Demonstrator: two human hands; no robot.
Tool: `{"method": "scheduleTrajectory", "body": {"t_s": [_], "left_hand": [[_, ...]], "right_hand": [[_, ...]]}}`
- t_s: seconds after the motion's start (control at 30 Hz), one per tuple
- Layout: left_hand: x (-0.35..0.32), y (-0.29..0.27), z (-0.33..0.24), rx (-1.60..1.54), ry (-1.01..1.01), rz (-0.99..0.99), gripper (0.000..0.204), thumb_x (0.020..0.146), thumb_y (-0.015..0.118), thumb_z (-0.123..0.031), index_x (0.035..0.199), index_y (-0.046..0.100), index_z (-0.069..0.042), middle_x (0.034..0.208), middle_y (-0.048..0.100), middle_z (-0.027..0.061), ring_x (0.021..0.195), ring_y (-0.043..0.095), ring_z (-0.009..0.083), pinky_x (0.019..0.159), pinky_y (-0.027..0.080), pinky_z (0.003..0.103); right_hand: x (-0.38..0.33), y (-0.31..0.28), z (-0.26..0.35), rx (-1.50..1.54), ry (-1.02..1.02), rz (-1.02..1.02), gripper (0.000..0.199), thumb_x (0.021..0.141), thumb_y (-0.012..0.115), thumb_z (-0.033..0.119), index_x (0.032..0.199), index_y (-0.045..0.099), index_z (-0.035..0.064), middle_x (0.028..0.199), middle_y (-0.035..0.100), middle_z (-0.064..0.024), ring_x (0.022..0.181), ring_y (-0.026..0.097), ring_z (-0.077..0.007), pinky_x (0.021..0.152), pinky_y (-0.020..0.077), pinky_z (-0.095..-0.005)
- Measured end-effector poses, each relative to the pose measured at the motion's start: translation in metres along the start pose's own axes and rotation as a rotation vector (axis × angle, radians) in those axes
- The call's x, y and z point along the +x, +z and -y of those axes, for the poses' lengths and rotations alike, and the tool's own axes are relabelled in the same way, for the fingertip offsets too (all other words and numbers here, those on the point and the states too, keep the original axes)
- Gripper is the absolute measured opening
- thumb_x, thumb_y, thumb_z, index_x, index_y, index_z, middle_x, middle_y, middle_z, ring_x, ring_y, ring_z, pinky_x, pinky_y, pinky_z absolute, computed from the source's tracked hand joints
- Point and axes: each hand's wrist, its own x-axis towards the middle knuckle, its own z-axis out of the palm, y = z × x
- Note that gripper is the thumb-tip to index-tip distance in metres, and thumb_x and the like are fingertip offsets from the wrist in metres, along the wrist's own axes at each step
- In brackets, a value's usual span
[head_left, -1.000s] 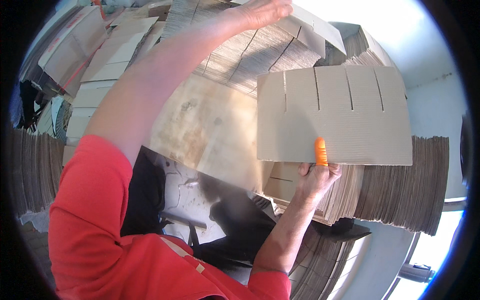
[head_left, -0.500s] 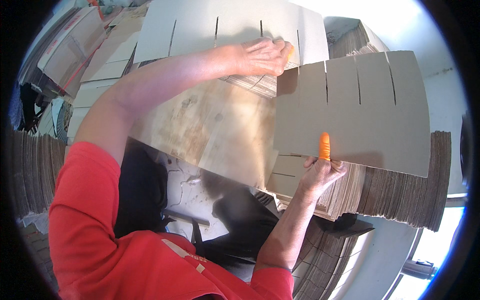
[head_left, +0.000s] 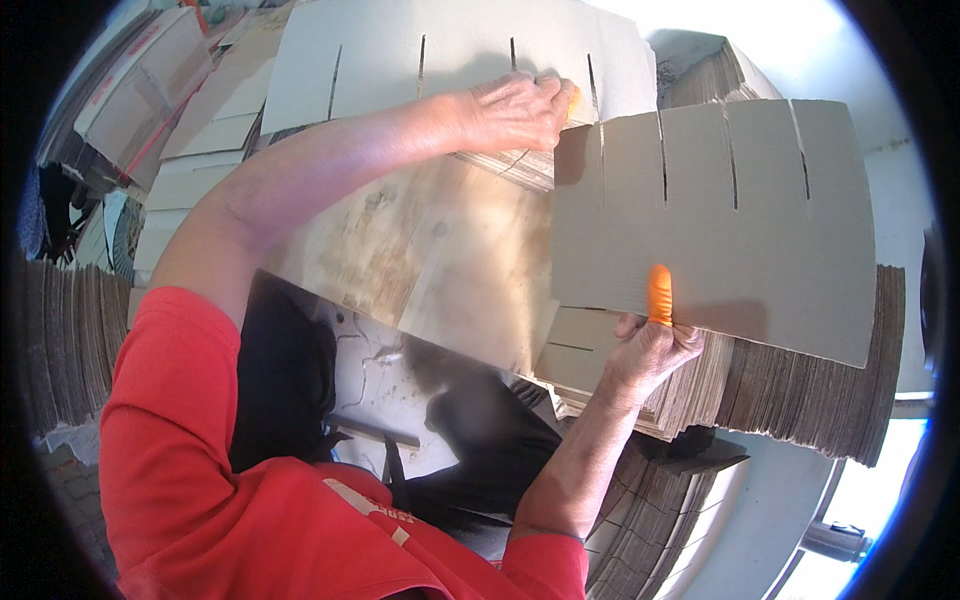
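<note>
My right hand (head_left: pixel 650 345), an orange rubber cot on its thumb, pinches the lower edge of a slotted grey cardboard sheet (head_left: pixel 740 220) held up at the right. My left hand (head_left: pixel 515 110) reaches across at the top and grips a second slotted cardboard sheet (head_left: pixel 440 60) by its lower edge, close to the first sheet's upper left corner. Both sheets have several narrow slots cut from their top edges. Beneath them lies a stained flat cardboard board (head_left: pixel 440 260).
A thick stack of flat cardboard pieces (head_left: pixel 800 400) lies under my right hand. More cardboard piles (head_left: pixel 170 130) stand at the left and far left (head_left: pixel 60 340). A dark object (head_left: pixel 490 420) rests on the pale floor between my arms.
My left hand has pulled the second slotted sheet down and toward me, nearer the right-hand sheet. My right hand has raised its sheet a little and tilted it.
</note>
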Motion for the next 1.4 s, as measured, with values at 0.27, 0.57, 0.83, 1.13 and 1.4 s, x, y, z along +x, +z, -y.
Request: {"method": "scheduleTrajectory", "body": {"t_s": [0.27,0.57,0.83,1.13,1.4], "left_hand": [[-0.01,-0.018,-0.024,0.098,0.136,-0.108,0.027,0.066,0.065,-0.01,0.082,0.067,0.011,0.108,0.059,0.0295,0.075,0.057,0.0181,0.051,0.053,0.024],[-0.038,-0.086,-0.119,-0.323,0.287,-0.005,0.045,0.075,0.065,-0.025,0.102,0.062,0.011,0.105,0.061,0.0237,0.081,0.057,0.0222,0.054,0.051,0.03],[0.029,0.007,0.029,-0.324,-0.479,-0.255,0.072,0.073,0.077,-0.044,0.129,0.051,-0.006,0.118,0.056,0.0069,0.108,0.051,0.0254,0.089,0.047,0.041],[0.049,0.095,0.094,-0.298,-0.442,-0.378,0.017,0.082,0.059,-0.015,0.09,0.059,-0.001,0.093,0.057,0.0242,0.088,0.057,0.0399,0.078,0.049,0.048],[0.058,0.026,0.088,-0.836,-0.696,-0.187,0.015,0.076,0.064,-0.016,0.083,0.062,-0.002,0.088,0.061,0.0247,0.084,0.06,0.0423,0.073,0.051,0.05]], "right_hand": [[0.0,0.007,-0.002,-0.004,-0.026,0.007,0.025,0.085,0.049,0.005,0.061,0.053,0.0041,0.053,0.048,-0.0006,0.039,0.042,-0.0071,0.033,0.0385,-0.0231],[-0.011,0.012,-0.033,-0.169,-0.056,0.031,0.022,0.079,0.039,-0.006,0.066,0.056,0.0012,0.058,0.05,-0.0029,0.041,0.042,-0.0073,0.034,0.0405,-0.0237],[-0.01,0.022,-0.028,-0.148,0.045,0.121,0.033,0.082,0.039,-0.009,0.096,0.067,-0.0014,0.081,0.064,-0.0083,0.047,0.049,-0.008,0.032,0.0393,-0.0214],[-0.015,0.031,-0.014,-0.117,0.097,0.137,0.039,0.077,0.039,-0.012,0.092,0.072,0.0015,0.066,0.059,-0.0039,0.042,0.045,-0.006,0.033,0.0366,-0.0215],[-0.016,0.025,-0.016,-0.072,0.128,0.189,0.038,0.079,0.037,-0.011,0.093,0.07,0.0004,0.079,0.064,-0.0071,0.052,0.054,-0.0085,0.032,0.0408,-0.02]]}}
